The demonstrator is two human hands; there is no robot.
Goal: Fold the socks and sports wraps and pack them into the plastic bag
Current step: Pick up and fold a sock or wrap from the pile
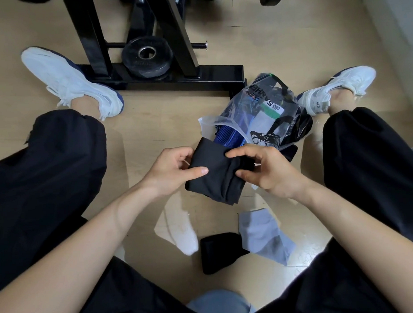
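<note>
I hold a folded black wrap (215, 174) above the floor between my legs. My left hand (175, 169) grips its left edge with thumb on top. My right hand (262, 170) pinches its right side. Just beyond it lies the clear plastic bag (264, 107), mouth toward me, with a blue wrap (226, 138) and other folded items inside. Nearer to me on the floor lie a white sock (180, 232), a black sock (220, 252) and a pale grey-blue sock (262, 236).
A black weight rack (174, 80) with a weight plate (147, 56) stands on the wooden floor straight ahead. My legs in black trousers and white shoes (67, 81) spread to both sides. A wall runs along the right.
</note>
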